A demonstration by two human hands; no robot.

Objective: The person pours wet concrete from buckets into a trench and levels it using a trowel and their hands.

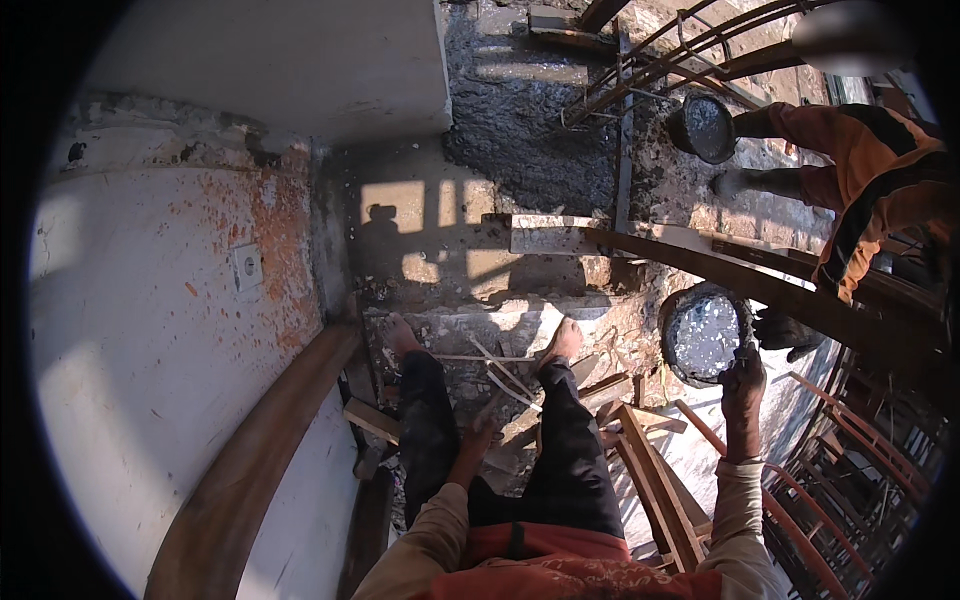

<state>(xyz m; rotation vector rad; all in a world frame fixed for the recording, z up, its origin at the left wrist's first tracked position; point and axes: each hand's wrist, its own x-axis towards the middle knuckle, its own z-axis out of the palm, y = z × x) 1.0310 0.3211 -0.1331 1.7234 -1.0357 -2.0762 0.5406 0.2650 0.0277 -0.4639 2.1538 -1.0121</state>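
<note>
While the person is standing barefoot on a rough concrete ledge [470,330], the right hand [743,380] is reaching up and out to the right, its grip clenched on the near rim of a round pan of wet grey mortar [703,335], which is hanging just right of the right foot [563,342]. The left hand [478,437] is hanging low between the dark trouser legs, just below thin pale sticks [500,375] lying across the ledge; whether its grip is clenched or released, I cannot tell. Farther off, at the upper right, a second person in an orange top [860,150] is holding another mortar pan [705,127] up beside the dark, freshly plastered wall [520,120]. Wooden planks [655,480] are sitting near the right leg, and a curved wooden beam [260,450] is running along the speckled white wall [150,320] on the left, which is carrying a small white socket [247,267].
</note>
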